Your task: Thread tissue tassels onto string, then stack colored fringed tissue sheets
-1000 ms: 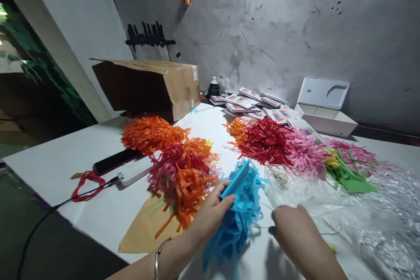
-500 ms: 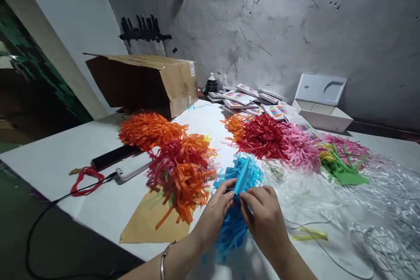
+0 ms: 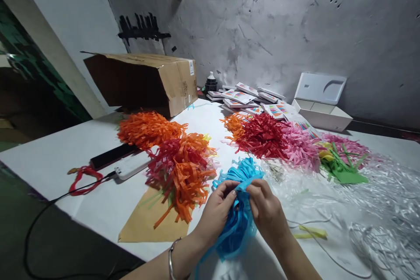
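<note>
A blue tissue paper tassel (image 3: 241,218) hangs between my two hands over the near part of the table, its cut strips fanning out above and below. My left hand (image 3: 218,208) pinches its middle from the left, thumb against the fingers. From the right, my right hand (image 3: 267,205) has its fingertips closed on the same band of blue paper. Left of my hands lies a bunch of orange and dark pink tassels (image 3: 183,170). Beyond them, to the right, is a red tassel pile (image 3: 264,135) beside pink tassels (image 3: 300,146).
A cardboard box (image 3: 177,83) lies open at the back left, near orange tassels (image 3: 147,129). Flat printed packs (image 3: 241,96) are heaped against the wall beside an open white box (image 3: 323,113). Clear plastic strands (image 3: 387,201) cover the right side. A white power bank (image 3: 133,166) lies left.
The rolled blue stick that pointed up between my hands now lies slantwise across them. My right hand has moved slightly up and right, and the lower strips hang looser.
</note>
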`<action>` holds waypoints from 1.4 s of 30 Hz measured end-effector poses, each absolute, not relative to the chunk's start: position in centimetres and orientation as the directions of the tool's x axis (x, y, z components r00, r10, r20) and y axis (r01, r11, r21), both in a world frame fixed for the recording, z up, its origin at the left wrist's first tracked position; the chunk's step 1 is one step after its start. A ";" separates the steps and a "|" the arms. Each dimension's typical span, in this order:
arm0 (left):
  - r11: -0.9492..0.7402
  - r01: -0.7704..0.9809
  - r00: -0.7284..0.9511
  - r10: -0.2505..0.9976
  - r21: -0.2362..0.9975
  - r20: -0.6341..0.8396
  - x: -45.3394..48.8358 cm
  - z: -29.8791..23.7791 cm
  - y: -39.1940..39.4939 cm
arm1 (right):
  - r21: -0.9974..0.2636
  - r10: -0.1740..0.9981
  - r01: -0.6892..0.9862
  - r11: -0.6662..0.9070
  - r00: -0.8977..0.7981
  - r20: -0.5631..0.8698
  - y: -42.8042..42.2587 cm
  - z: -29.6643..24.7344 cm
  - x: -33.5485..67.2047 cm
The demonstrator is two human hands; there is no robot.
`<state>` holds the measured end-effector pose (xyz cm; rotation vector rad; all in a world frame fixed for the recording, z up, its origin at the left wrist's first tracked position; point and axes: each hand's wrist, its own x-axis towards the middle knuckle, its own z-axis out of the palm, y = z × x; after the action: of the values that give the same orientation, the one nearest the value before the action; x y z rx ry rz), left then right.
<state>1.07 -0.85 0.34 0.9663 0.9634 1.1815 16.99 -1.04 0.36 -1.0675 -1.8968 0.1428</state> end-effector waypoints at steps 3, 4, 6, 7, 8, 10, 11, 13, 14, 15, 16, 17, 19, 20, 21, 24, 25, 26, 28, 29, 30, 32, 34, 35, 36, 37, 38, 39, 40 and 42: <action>0.103 -0.280 0.107 0.991 0.954 -0.076 1.2 0.4 -0.7 | -0.352 0.684 0.695 0.626 -0.274 0.676 -1.7 0.7 16.6; 0.098 -0.277 0.105 0.992 0.956 -0.071 1.3 0.3 -0.6 | -0.317 0.679 0.719 0.619 -0.286 0.676 -1.9 0.9 16.5; 0.081 -0.274 0.100 0.993 0.958 -0.056 1.3 0.3 -0.5 | -0.275 0.672 0.756 0.594 -0.279 0.686 -2.2 1.2 16.1; 0.075 -0.277 0.099 0.994 0.958 -0.050 1.3 0.2 -0.5 | -0.257 0.667 0.772 0.582 -0.271 0.694 -2.2 1.2 16.0; 0.071 -0.281 0.098 0.994 0.957 -0.045 1.3 0.2 -0.5 | -0.248 0.662 0.781 0.574 -0.264 0.702 -2.2 1.1 15.9; 0.061 -0.284 0.097 0.995 0.957 -0.035 1.2 0.2 -0.5 | -0.289 0.672 0.768 0.571 -0.235 0.702 -2.1 0.8 15.8; 0.057 -0.281 0.097 0.995 0.958 -0.031 1.2 0.2 -0.5 | -0.342 0.693 0.748 0.569 -0.212 0.689 -2.0 0.7 15.8; 0.042 -0.261 0.099 0.995 0.964 -0.017 1.0 0.1 -0.4 | -0.495 0.761 0.677 0.545 -0.152 0.631 -1.7 0.4 16.0; 0.037 -0.248 0.104 0.995 0.968 -0.012 0.8 0.1 -0.4 | -0.568 0.796 0.637 0.521 -0.122 0.593 -1.5 0.4 16.0; 0.034 -0.234 0.112 0.994 0.972 -0.008 0.7 0.0 -0.3 | -0.627 0.824 0.600 0.497 -0.099 0.558 -1.3 0.4 16.1; 0.031 -0.216 0.121 0.993 0.976 -0.004 0.5 0.0 -0.1 | -0.668 0.842 0.570 0.479 -0.083 0.533 -1.1 0.5 16.2; 0.023 -0.194 0.135 0.991 0.981 0.004 0.3 0.0 0.0 | -0.690 0.851 0.549 0.472 -0.077 0.520 -0.9 0.7 16.2; -0.014 -0.134 0.177 0.983 0.991 0.038 -0.1 0.1 0.4 | -0.694 0.848 0.534 0.483 -0.086 0.523 -0.5 0.9 16.4; -0.050 -0.090 0.202 0.977 0.995 0.067 -0.3 0.2 0.6 | -0.691 0.844 0.530 0.491 -0.092 0.529 -0.3 1.0 16.5; -0.100 -0.030 0.222 0.969 0.994 0.105 -0.6 0.4 0.8 | -0.684 0.838 0.532 0.500 -0.095 0.538 -0.2 1.1 16.6; -0.271 0.198 0.249 0.943 0.942 0.219 -1.2 1.2 1.1 | -0.635 0.800 0.576 0.515 -0.056 0.597 0.0 1.0 17.1; -0.313 0.263 0.251 0.935 0.913 0.249 -1.4 1.5 1.2 | -0.615 0.780 0.593 0.521 -0.037 0.625 -0.1 1.0 17.2; -0.345 0.308 0.253 0.928 0.887 0.273 -1.5 1.7 1.2 | -0.583 0.754 0.612 0.535 -0.035 0.655 -0.3 1.1 17.2; -0.391 0.349 0.260 0.914 0.852 0.313 -1.5 2.0 1.2 | -0.461 0.700 0.676 0.575 -0.114 0.705 -0.7 1.5 16.9; -0.414 0.359 0.267 0.904 0.836 0.333 -1.4 2.0 1.2 | -0.377 0.683 0.715 0.588 -0.188 0.706 -0.9 1.8 16.6; -0.439 0.369 0.278 0.893 0.819 0.353 -1.4 1.9 1.2 | -0.292 0.680 0.754 0.589 -0.266 0.684 -1.1 2.1 16.2; -0.491 0.398 0.313 0.867 0.775 0.388 -1.3 1.5 1.2 | -0.196 0.743 0.817 0.543 -0.358 0.565 -1.2 2.7 15.7; -0.559 0.452 0.348 0.828 0.695 0.439 -1.4 1.1 1.3 | -0.228 0.833 0.853 0.470 -0.343 0.435 -0.9 3.1 15.5; -0.601 0.494 0.359 0.799 0.629 0.482 -1.5 0.9 1.3 | -0.259 0.864 0.861 0.437 -0.322 0.388 -0.6 3.2 15.7; -0.645 0.540 0.370 0.759 0.541 0.535 -1.7 0.8 1.4 | -0.290 0.885 0.865 0.410 -0.300 0.357 -0.3 3.4 15.9; -0.687 0.583 0.392 0.706 0.434 0.590 -2.0 0.8 1.5 | -0.316 0.898 0.865 0.390 -0.281 0.339 0.1 3.5 16.2; -0.719 0.616 0.428 0.648 0.322 0.630 -2.2 0.9 1.6 | -0.336 0.907 0.864 0.375 -0.266 0.328 0.5 3.7 16.6; -0.739 0.637 0.475 0.599 0.218 0.645 -2.4 1.0 1.7 | -0.356 0.917 0.864 0.357 -0.251 0.311 0.8 3.9 17.0; -0.751 0.646 0.523 0.564 0.135 0.639 -2.6 1.2 1.8 | -0.373 0.927 0.864 0.337 -0.237 0.289 1.0 4.1 17.3; -0.758 0.651 0.599 0.543 0.037 0.589 -2.9 1.6 2.1 | -0.386 0.945 0.873 0.297 -0.213 0.247 1.2 4.4 17.7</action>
<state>-2.87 2.09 1.63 2.9692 1.1205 0.9906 17.67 1.24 4.41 -1.6230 -2.1404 0.2255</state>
